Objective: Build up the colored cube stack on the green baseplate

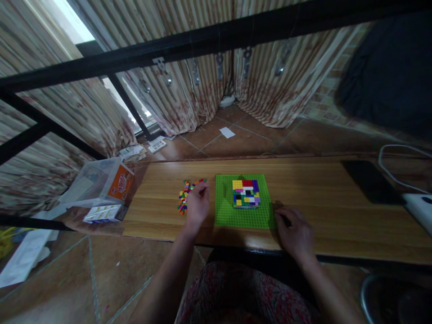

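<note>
Lap [243, 292]: red-patterned cloth, just below the near edge of the table [313, 189].
Left hand [198, 202]: fingers bent, thumb and fingertips drawn close together, at the right side of the loose bricks [182, 198]; from where I stand I can't tell whether one is pinched there.
Loose bricks: small, many colours, spread in an uneven patch on the table, left of the green board [223, 215] and partly hidden by the hand.
Green board: studded, lying flat on the table in front of the person.
Built block [247, 193]: squarish, on the board near its middle; yellow, red, white, blue and purple on top. Two dark squares might be gaps or black bricks; I can't tell.
Right hand [294, 228]: half curled, thumb and fingers at the board's lower right corner, seemingly touching it; whether they grip the edge or only rest there, I can't tell.
Picking: I'd take a brick from the fringe of the patch, where fewer neighbours would get knocked, holding it lightly by its sides, studs up.
Steadying: a light hand on the board's corner should keep it from sliding.
Fitting: lining up studs before pushing straight down seems wise; sideways pressure could loosen the block.
</note>
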`<state>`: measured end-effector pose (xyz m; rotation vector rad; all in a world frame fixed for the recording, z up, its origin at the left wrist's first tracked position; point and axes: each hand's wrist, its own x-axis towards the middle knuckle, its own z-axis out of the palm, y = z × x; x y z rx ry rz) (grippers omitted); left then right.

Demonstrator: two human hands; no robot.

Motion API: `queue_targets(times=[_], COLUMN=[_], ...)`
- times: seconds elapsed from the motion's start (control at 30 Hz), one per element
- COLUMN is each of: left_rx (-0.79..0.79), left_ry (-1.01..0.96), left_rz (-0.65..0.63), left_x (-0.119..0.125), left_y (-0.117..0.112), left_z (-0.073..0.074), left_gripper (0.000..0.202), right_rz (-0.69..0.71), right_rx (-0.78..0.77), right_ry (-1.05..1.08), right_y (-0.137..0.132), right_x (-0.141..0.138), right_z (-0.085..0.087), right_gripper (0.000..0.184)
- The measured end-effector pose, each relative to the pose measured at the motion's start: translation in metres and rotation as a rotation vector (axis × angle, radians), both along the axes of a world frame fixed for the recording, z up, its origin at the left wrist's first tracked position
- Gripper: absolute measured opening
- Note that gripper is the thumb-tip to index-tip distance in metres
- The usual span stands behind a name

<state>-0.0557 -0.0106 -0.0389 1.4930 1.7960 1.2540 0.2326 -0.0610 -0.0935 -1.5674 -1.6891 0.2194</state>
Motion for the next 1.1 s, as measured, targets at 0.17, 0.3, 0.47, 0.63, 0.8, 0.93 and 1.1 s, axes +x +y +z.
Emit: queue_targets(times=[0.17, 0.3, 0.47, 0.63, 0.8, 0.93, 1.1], left_rx=[-0.04, -0.031, -0.078, -0.079, 0.015, 0.058, 0.119], left_ry=[0.368, 0.598, 0.841, 0.826, 0.517, 0.142, 0.031], left_rz=[-0.005, -0.064, -0.148, -0.193, -0.225, -0.251, -0.225], left_x=[-0.031, -0.027, -0.021, -0.026, -0.006, 0.024, 0.044], left_y=[0.0, 0.004, 0.017, 0.022, 0.008, 0.0, 0.002], left_z=[0.003, 0.003, 0.003, 0.005, 0.014, 0.012, 0.002], left_gripper=[0.022, 0.021, 0.019, 0.016, 0.016, 0.013, 0.013], right_rz=[-0.012, -0.002, -0.002, -0.007, -0.008, -0.018, -0.01], right_rx=[0.008, 0.009, 0.018, 0.003, -0.029, -0.039, -0.048], right_ry=[-0.03, -0.026, -0.037, -0.029, -0.005, 0.016, 0.03], right_y=[0.0, 0.0, 0.001, 0.001, 0.001, 0.001, 0.0], right_x=[0.001, 0.0, 0.0, 0.0, -0.002, -0.003, -0.002], right_z=[-0.002, -0.001, -0.001, 0.0, 0.003, 0.002, 0.0], right_gripper=[0.029, 0.029, 0.029, 0.028, 0.027, 0.025, 0.023])
